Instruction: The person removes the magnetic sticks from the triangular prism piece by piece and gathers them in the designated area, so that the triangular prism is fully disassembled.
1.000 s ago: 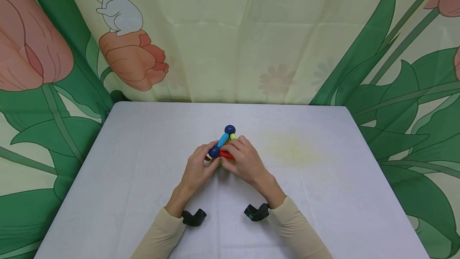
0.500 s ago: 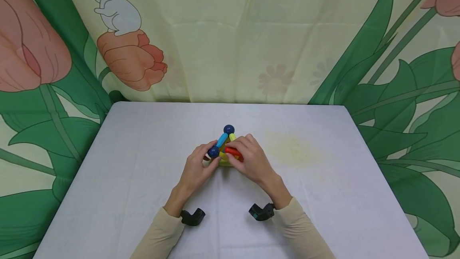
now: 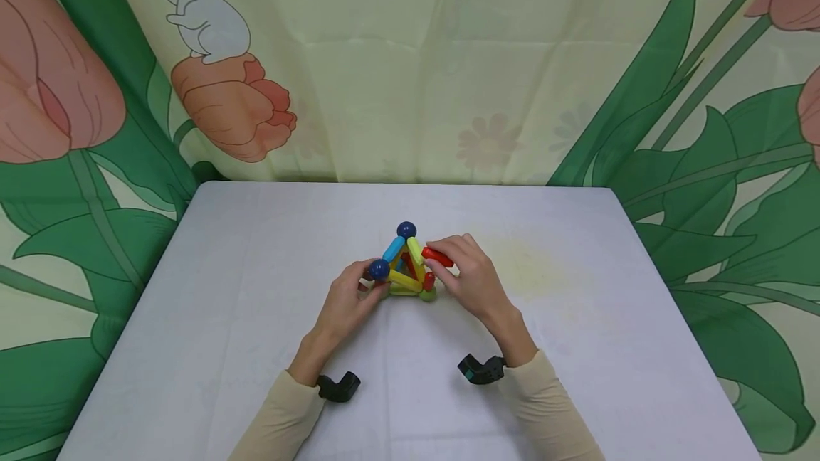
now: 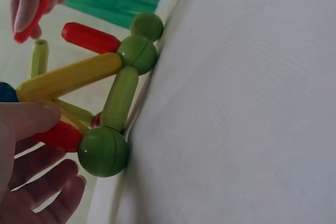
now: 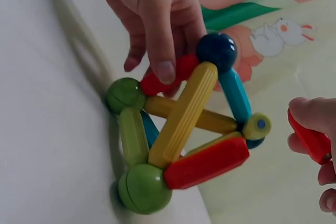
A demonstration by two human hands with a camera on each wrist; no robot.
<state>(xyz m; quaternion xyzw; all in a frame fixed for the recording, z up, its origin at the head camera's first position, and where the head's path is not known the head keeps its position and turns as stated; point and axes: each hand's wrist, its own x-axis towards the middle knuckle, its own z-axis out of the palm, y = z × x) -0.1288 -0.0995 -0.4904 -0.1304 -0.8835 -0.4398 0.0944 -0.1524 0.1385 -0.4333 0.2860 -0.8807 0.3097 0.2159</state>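
A: Head view first; where's the frame, & what could go wrong?

B: Ball-and-rod frame stands on the white table, betw. the hands; L hand grips its left side; R hand pinches a loose red rod at the right; main risk, prob.: that rod bumping the lime rod askew, b/c they're so close; touching or not, can't tell here.

A: L wrist view?

B: L hand's thumb presses a red side rod, lower fingers loosely bent & clear of it; if that hold slips or tugs, the frame could twist or a joint pop, b/c rods seem to meet balls only end-on; a jutting red rod sticks out fr. a green ball, other end free; a nudge could make it droop.

A: R wrist view; & its looks?

B: Loose rod's plainly apart fr. the frame here, held betw. R hand's thumb & fingers; too light a pinch could drop it; as for looks, it's an open, slanted lattice; glossy navy balls up top, green ones w/ a seam low down; a ribbed yellow rod in front, turquoise rod up by the navy; lime rod's free end shows a small blue disc.
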